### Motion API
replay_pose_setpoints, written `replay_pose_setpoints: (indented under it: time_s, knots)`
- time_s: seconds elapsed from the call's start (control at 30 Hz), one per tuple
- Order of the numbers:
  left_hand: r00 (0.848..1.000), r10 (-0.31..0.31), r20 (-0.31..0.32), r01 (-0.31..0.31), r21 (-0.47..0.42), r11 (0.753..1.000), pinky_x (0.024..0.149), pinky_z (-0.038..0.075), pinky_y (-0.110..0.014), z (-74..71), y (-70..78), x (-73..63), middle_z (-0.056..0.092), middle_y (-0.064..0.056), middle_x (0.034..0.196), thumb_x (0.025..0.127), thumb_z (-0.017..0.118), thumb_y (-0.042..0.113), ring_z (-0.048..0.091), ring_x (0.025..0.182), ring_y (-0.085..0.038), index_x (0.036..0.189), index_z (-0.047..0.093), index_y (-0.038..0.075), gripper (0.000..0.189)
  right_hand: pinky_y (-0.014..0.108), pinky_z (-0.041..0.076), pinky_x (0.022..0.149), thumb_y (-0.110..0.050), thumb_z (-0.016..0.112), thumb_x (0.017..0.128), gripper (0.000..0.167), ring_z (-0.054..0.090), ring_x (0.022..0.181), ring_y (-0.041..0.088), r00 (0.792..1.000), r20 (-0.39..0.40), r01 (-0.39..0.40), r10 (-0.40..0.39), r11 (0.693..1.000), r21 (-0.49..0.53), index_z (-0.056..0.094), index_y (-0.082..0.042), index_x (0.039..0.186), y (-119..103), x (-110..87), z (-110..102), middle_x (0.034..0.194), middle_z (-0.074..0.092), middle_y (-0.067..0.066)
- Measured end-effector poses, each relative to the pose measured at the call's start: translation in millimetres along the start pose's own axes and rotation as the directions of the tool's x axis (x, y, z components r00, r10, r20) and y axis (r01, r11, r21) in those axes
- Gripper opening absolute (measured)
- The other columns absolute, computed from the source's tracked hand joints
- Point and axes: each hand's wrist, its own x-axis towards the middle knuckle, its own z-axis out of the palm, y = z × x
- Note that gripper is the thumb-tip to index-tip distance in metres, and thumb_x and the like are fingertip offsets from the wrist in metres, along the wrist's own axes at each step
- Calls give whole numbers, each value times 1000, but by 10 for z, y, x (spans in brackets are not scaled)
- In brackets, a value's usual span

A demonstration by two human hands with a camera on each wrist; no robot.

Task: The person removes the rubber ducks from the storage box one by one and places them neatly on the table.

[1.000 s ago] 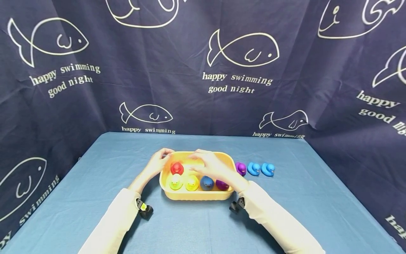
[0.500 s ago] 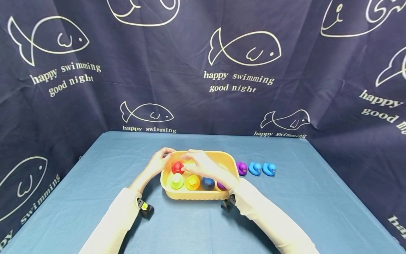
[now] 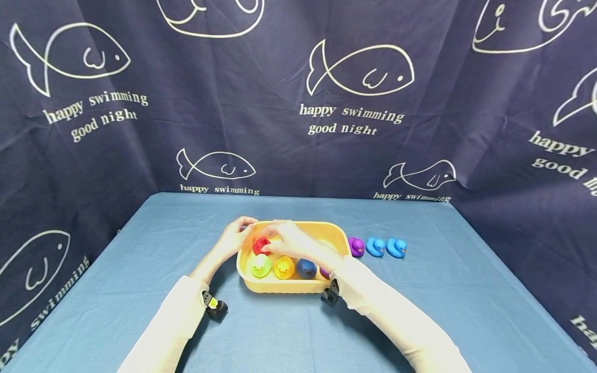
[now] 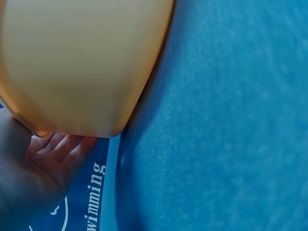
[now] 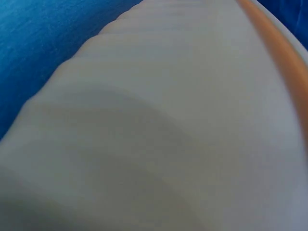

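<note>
A yellow plastic tub (image 3: 289,286) stands on the blue cloth and holds several rubber ducks. My left hand (image 3: 230,240) grips its far left corner; in the left wrist view the left hand (image 4: 45,168) has its fingers behind the tub wall (image 4: 82,67). My right hand (image 3: 294,242) reaches over the tub and pinches a red rubber duck (image 3: 259,245) at the back left. Along the front sit a pale green duck (image 3: 261,266), a yellow duck (image 3: 284,268), a dark blue duck (image 3: 306,269) and a purple duck (image 3: 324,273), partly hidden by my right wrist.
Just right of the tub, a purple duck (image 3: 356,247) and two light blue ducks, a nearer one (image 3: 375,247) and a farther one (image 3: 397,247), stand in a row. A dark curtain (image 3: 280,103) with fish prints encloses the table. The tub's outer wall (image 5: 159,96) fills the right wrist view.
My right hand has moved left inside the tub, from above its middle to the red duck, and its fingers have closed on it. My left hand keeps its place on the tub's corner.
</note>
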Motion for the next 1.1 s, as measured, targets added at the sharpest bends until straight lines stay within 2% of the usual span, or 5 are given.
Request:
replay_pose_setpoints:
  time_s: [0.27, 0.53, 0.7, 0.8, 1.1]
  knots:
    - [1000, 9, -3, -9, 21, 1000, 85, 49, -41, 22, 27, 57, 63, -17, 110, 95, 51, 14, 63, 91, -27, 114, 60, 1, 24, 33, 46, 91, -16, 70, 83, 28, 56, 100, 22, 998, 4, 60, -60, 998, -18, 68, -5, 109, 10, 80, 16, 103, 68, 9]
    - [1000, 28, 5, -28, 29, 999, 86, 49, -42, 39, 27, 84, 63, -18, 110, 94, 51, 11, 63, 94, -30, 113, 60, -1, 24, 38, 43, 97, -17, 71, 83, 30, 55, 107, 24, 999, 10, 31, -31, 999, -34, 68, -5, 110, 25, 84, 42, 107, 68, 10]
    - [1000, 27, -2, -27, 36, 999, 85, 49, -40, 19, 32, 50, 64, -18, 109, 94, 51, 10, 63, 93, -29, 112, 61, -1, 24, 40, 40, 101, -16, 71, 83, 30, 55, 111, 26, 998, 22, 64, -62, 995, -78, 67, -3, 110, 32, 102, 90, 108, 67, 11]
    - [1000, 25, -5, -24, 41, 999, 85, 48, -39, 11, 29, 31, 64, -18, 108, 94, 51, 11, 63, 91, -28, 112, 61, 0, 23, 38, 42, 99, -15, 71, 83, 29, 56, 107, 26, 997, 40, 68, -65, 993, -92, 67, -3, 109, 34, 107, 109, 106, 68, 10]
    - [1000, 30, -5, -30, 28, 999, 84, 48, -37, 4, -2, -1, 63, -18, 109, 95, 49, 12, 64, 91, -27, 113, 60, 0, 24, 26, 46, 81, -16, 72, 82, 22, 56, 85, 18, 997, 61, -44, 49, 996, -77, 70, -6, 102, 24, 137, 149, 90, 67, 4]
